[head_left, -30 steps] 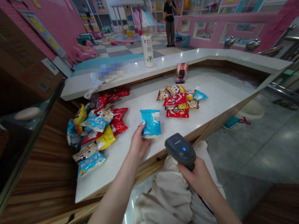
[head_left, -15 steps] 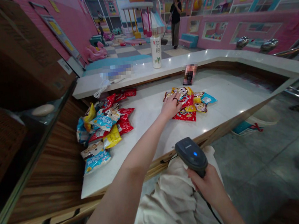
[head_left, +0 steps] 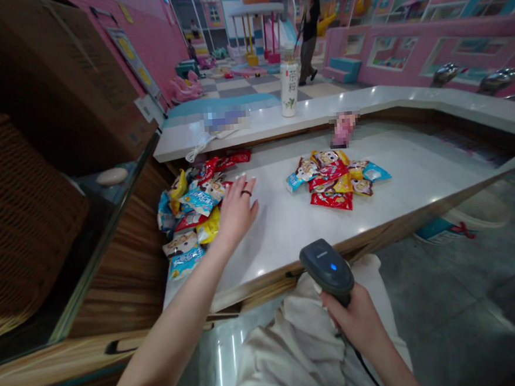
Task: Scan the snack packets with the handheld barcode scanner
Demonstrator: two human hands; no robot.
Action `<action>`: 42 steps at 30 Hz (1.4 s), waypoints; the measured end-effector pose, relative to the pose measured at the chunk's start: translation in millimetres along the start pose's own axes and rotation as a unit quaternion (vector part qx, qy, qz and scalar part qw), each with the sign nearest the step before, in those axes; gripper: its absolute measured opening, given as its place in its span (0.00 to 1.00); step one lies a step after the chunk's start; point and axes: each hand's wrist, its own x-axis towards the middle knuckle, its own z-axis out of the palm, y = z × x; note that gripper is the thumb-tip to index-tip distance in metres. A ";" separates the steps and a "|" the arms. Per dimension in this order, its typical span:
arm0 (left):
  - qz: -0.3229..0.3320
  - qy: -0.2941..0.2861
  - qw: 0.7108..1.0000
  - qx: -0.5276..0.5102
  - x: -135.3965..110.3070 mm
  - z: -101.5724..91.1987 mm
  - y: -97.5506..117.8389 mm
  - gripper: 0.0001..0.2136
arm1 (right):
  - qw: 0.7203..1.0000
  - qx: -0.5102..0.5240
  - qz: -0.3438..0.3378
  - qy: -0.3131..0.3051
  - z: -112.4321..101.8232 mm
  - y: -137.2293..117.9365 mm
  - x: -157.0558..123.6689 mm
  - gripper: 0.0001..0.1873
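Observation:
My left hand (head_left: 236, 209) hovers open over the white counter (head_left: 295, 225), fingers spread, its fingertips at the right edge of the left pile of snack packets (head_left: 190, 206). It holds nothing and wears a dark ring. My right hand (head_left: 359, 321) grips a dark barcode scanner (head_left: 326, 264) with a blue light, held below the counter's front edge over my lap. A second, smaller pile of snack packets (head_left: 336, 178) lies further right on the counter, with a blue packet (head_left: 294, 180) at its left side.
A white bottle (head_left: 289, 88) stands on the raised ledge at the back, near a white cable (head_left: 199, 144). A blurred pink object (head_left: 343, 128) sits behind the right pile. A woven basket (head_left: 16, 221) is at far left. A person (head_left: 310, 24) stands in the play area beyond.
My left hand carried the blue packet to the right pile, left it there, and swung back left to the edge of the left pile. The scanner hand stayed nearly still.

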 end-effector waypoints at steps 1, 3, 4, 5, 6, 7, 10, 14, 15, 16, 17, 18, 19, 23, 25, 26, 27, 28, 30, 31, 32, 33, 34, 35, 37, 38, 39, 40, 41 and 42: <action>-0.017 0.002 0.998 0.054 -4.3 -12.3 -11.4 0.29 | 1.000 0.008 0.005 0.005 2.5 0.0 -1.4 0.12; -0.045 -0.005 0.987 0.154 -10.1 -32.8 -31.2 0.29 | 1.000 0.025 0.015 0.012 6.9 -0.1 -4.0 0.11; -0.053 -0.013 0.980 0.192 -12.0 -40.6 -39.1 0.29 | 0.999 0.030 0.018 0.014 8.5 -0.1 -5.0 0.11; -0.056 -0.024 0.974 0.220 -13.7 -46.8 -45.5 0.29 | 0.999 0.034 0.019 0.013 9.5 0.0 -5.8 0.11; -0.056 -0.035 0.969 0.240 -15.0 -51.2 -50.4 0.29 | 0.999 0.035 0.019 0.012 10.0 0.2 -6.2 0.11; -0.055 -0.043 0.965 0.252 -16.1 -54.1 -53.9 0.29 | 0.999 0.034 0.019 0.009 9.8 0.6 -6.5 0.11; -0.054 -0.052 0.962 0.264 -17.6 -56.1 -58.5 0.29 | 1.000 0.022 0.013 0.000 6.9 1.8 -7.0 0.10; -0.054 -0.043 0.968 0.241 -16.0 -54.4 -57.6 0.27 | 1.000 0.004 0.004 0.001 3.2 1.3 -9.1 0.10; -0.055 -0.041 0.971 0.230 -15.5 -54.5 -56.7 0.26 | 1.000 0.005 0.005 0.005 3.2 0.9 -9.7 0.10; -0.056 -0.038 0.974 0.216 -15.2 -55.0 -55.3 0.26 | 1.000 0.008 0.006 0.009 3.5 0.6 -10.3 0.10; -0.055 -0.034 0.979 0.196 -15.2 -55.6 -53.4 0.26 | 1.000 0.012 0.008 0.015 4.0 0.4 -10.7 0.10; -0.054 -0.030 0.984 0.169 -15.5 -56.5 -50.8 0.25 | 1.000 0.016 0.008 0.021 4.6 0.4 -11.0 0.10; -0.052 -0.026 0.989 0.136 -16.2 -57.3 -47.5 0.25 | 0.999 0.020 0.008 0.024 5.2 0.4 -11.1 0.10; -0.080 0.002 0.996 -0.048 -22.2 -57.0 -27.0 0.25 | 1.000 0.021 0.000 0.019 5.8 1.0 -10.4 0.09; -0.136 0.030 0.970 -0.200 -25.9 -52.9 -13.7 0.24 | 1.000 0.021 0.001 0.017 5.4 1.1 -10.1 0.09; -0.175 0.044 0.939 -0.293 -27.8 -49.7 -6.9 0.24 | 1.000 0.022 0.004 0.017 5.2 0.9 -10.0 0.09; -0.217 0.055 0.894 -0.388 -29.6 -45.8 -0.3 0.22 | 1.000 0.024 0.009 0.018 5.1 0.6 -10.0 0.10; -0.259 0.061 0.840 -0.473 -31.3 -41.4 5.8 0.20 | 0.999 0.026 0.014 0.019 4.9 0.2 -9.9 0.10; -0.331 0.060 0.732 -0.593 -34.9 -31.2 15.7 0.14 | 0.999 0.030 0.024 0.023 4.5 -1.0 -9.7 0.11; -0.359 0.054 0.691 -0.625 -36.8 -25.6 19.3 0.11 | 0.999 0.032 0.027 0.024 4.1 -1.7 -9.5 0.11; -0.381 0.046 0.662 -0.644 -38.8 -19.7 22.1 0.08 | 0.999 0.034 0.028 0.025 3.5 -2.3 -9.1 0.11; -0.396 0.037 0.645 -0.652 -41.1 -13.5 24.2 0.07 | 0.999 0.035 0.029 0.023 2.8 -2.9 -8.7 0.11; -0.407 0.027 0.638 -0.653 -43.4 -7.1 26.0 0.07 | 0.999 0.035 0.030 0.021 2.0 -3.3 -8.1 0.11; -0.413 0.016 0.637 -0.650 -45.8 -0.6 27.5 0.08 | 0.999 0.033 0.031 0.018 1.2 -3.6 -7.4 0.11; -0.416 -0.003 0.643 -0.643 -50.4 12.9 30.5 0.09 | 0.999 0.028 0.031 0.012 -0.4 -4.1 -6.0 0.11; -0.415 -0.010 0.643 -0.643 -52.3 19.5 32.2 0.10 | 0.999 0.026 0.029 0.011 -0.9 -4.5 -5.2 0.10; -0.416 -0.015 0.641 -0.645 -53.8 25.8 34.0 0.11 | 0.999 0.024 0.025 0.012 -1.3 -4.9 -4.5 0.10; -0.418 -0.018 0.636 -0.649 -55.0 31.6 35.9 0.12 | 0.999 0.023 0.020 0.015 -1.6 -5.6 -3.8 0.10; -0.421 -0.019 0.632 -0.651 -55.8 36.9 37.7 0.13 | 1.000 0.023 0.015 0.016 -1.7 -6.4 -3.2 0.10; -0.424 -0.016 0.630 -0.651 -56.4 41.5 39.3 0.13 | 1.000 0.023 0.011 0.017 -1.8 -7.4 -2.7 0.09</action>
